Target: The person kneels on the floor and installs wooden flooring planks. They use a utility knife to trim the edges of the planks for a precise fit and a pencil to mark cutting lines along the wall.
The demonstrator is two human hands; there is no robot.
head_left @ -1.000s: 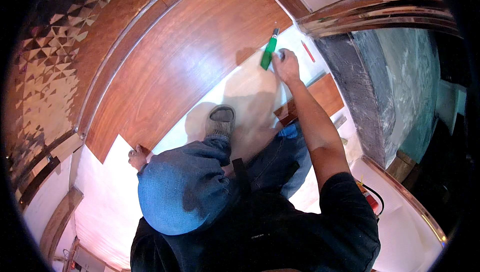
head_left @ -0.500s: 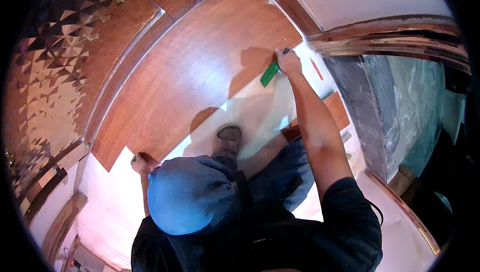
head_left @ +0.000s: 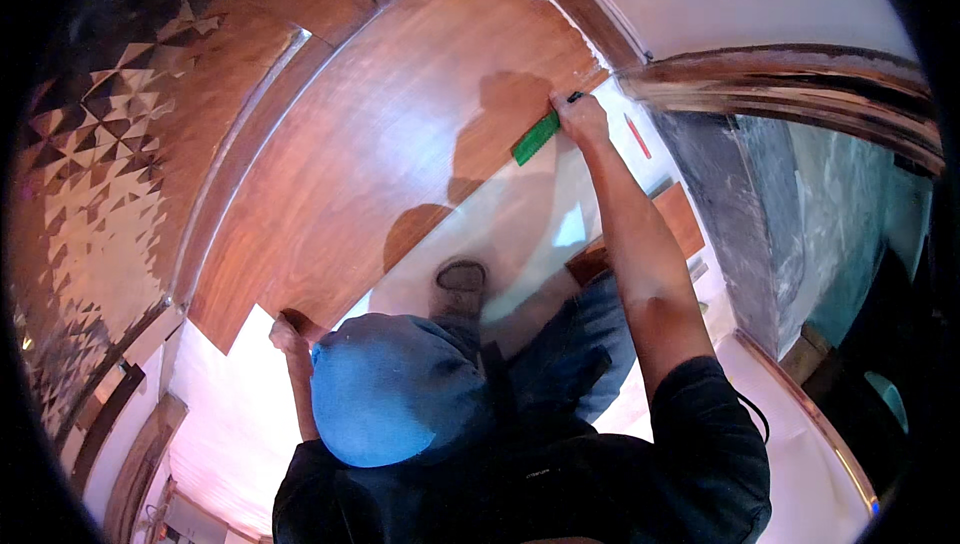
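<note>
My right hand [head_left: 582, 122] grips a green tool with a dark end [head_left: 535, 139], laid along the long straight edge of a large brown wood panel [head_left: 390, 124]. A white surface shows beside that edge, and a red pencil [head_left: 637, 136] lies on it right of the hand. At lower left, my left hand [head_left: 290, 337] is closed on the panel's edge beside a notched corner. My shod foot [head_left: 460, 289] rests on the white surface between both hands, and my bent knee [head_left: 390, 389] partly hides my left arm.
A smaller brown board [head_left: 680, 219] lies right of my right arm. Wooden trim [head_left: 615, 19] and a grey wall section [head_left: 725, 204] border the workspace. A faceted patterned surface [head_left: 100, 174] stands at left. A dark cable [head_left: 760, 414] loops behind my right shoulder.
My right hand has closed round the green tool and moved it slightly down-left against the panel's edge. My left hand stays at the panel's lower edge. The view has shifted slightly.
</note>
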